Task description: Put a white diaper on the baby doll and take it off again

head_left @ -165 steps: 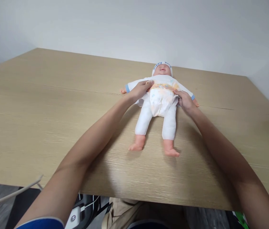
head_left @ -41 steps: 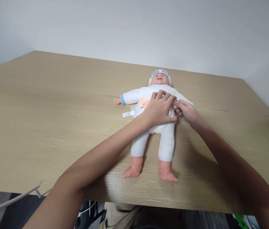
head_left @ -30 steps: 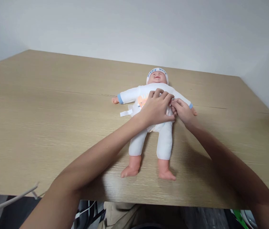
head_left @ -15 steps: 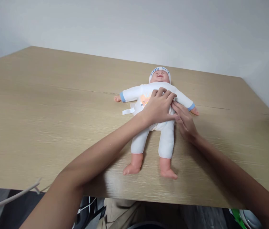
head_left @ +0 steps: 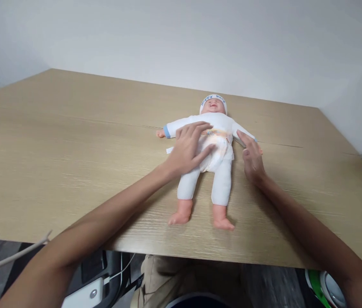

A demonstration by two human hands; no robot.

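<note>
A baby doll (head_left: 222,184) in a white suit and lettered cap lies on its back, feet toward me. Around its hips sits a white diaper (head_left: 216,156). My left hand (head_left: 189,147) is over the doll's left-hand side in the picture, fingers apart across its belly and the diaper's edge; it grips nothing. A white diaper tab (head_left: 169,150) sticks out beyond that hand. My right hand (head_left: 251,157) hovers beside the doll's other arm, apart from the diaper, with its fingers extended and nothing held. Part of the doll's arm is hidden behind it.
The wooden table (head_left: 87,171) reaches back to a pale wall (head_left: 181,38). A pale cable (head_left: 14,256) crosses the front left edge. Below are a white device (head_left: 86,294) with a cord and a green and white object (head_left: 323,286).
My hands have parted: the left moved left off the diaper's right side, the right drew away rightward. The diaper front is now uncovered. The view has shifted slightly.
</note>
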